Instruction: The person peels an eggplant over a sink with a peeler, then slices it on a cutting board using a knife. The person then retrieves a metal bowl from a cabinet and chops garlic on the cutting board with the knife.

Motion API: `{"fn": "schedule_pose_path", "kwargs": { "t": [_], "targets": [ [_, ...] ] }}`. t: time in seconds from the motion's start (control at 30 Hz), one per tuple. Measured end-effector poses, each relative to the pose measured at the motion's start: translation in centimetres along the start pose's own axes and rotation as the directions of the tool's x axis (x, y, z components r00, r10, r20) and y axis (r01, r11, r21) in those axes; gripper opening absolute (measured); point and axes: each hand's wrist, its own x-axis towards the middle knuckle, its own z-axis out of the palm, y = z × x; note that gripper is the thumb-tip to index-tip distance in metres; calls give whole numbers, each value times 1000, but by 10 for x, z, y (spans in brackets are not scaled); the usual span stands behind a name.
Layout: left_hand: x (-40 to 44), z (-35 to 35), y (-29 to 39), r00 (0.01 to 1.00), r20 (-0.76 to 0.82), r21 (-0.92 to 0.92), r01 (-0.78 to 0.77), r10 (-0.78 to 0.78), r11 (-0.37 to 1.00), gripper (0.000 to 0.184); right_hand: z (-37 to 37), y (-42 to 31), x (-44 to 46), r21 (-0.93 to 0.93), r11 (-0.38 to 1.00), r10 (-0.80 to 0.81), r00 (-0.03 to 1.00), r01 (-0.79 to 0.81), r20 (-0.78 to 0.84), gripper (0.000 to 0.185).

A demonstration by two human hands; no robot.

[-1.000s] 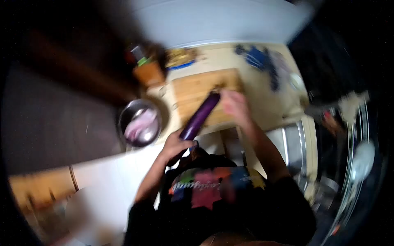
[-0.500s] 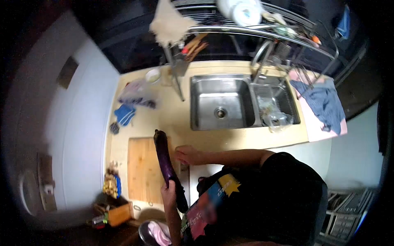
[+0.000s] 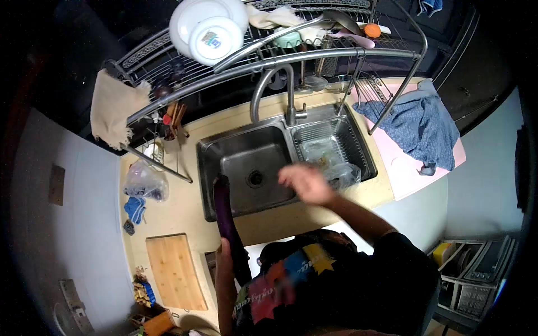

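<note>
Above sink (image 3: pixel 244 154): right hand (image 3: pixel 309 185), tip of eggplant (image 3: pixel 226 221) held in left hand (image 3: pixel 224 253).

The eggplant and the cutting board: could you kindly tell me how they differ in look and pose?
The eggplant is dark purple and slender, whereas the cutting board is pale wood, broad and flat. The eggplant is held by the left hand, its far end seen against the sink, while the cutting board lies on the counter. Both are longer than they are wide.
</note>
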Motion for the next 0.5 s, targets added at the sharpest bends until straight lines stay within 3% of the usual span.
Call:
{"fn": "schedule_pose_path", "kwargs": {
  "t": [0.03, 0.07, 0.1, 0.13, 0.17, 0.23, 0.27, 0.33, 0.43, 0.5],
  "targets": [
    [4, 8, 3, 1000, -5, -2, 10, -10, 1000, 65, -45, -26, 18, -425, 872, -312, 944, 241, -105, 20],
    [9, 16, 4, 999, 44, -13, 0, 0, 1000, 66, -88, -42, 35, -578, 758, -475, 863, 301, -174, 21],
    [11, 25, 7, 995, 96, -30, -12, 15, 999, 66, -122, -59, 50, -678, 709, -493, 825, 196, -277, 17],
    [13, 37, 13, 998, 59, -80, 22, -17, 997, 65, -156, -74, 76, -817, 548, -643, 715, 179, -275, 14],
    [13, 46, 19, 998, 52, -92, 26, -22, 995, 65, -185, -91, 94, -917, 393, -692, 679, 67, -247, 18],
    [15, 55, 29, 997, 76, -88, 23, -16, 996, 64, -217, -109, 122, -964, 224, -634, 731, -140, -253, 24],
    [17, 56, 30, 996, 92, -94, -5, 14, 996, 64, -228, -104, 131, -964, 229, -631, 734, -133, -252, 24],
    [26, 57, 29, 994, 106, -121, 13, -1, 993, 63, -247, -96, 143, -956, 201, -333, 903, -213, -271, 26],
    [30, 58, 39, 992, 124, -127, 35, -19, 991, 62, -263, -93, 154, -968, 234, -238, 960, -87, -144, 26],
    [31, 55, 40, 992, 125, -108, 39, -25, 993, 62, -266, -98, 157, -980, 193, -258, 961, -54, -104, 27]
  ]
}}
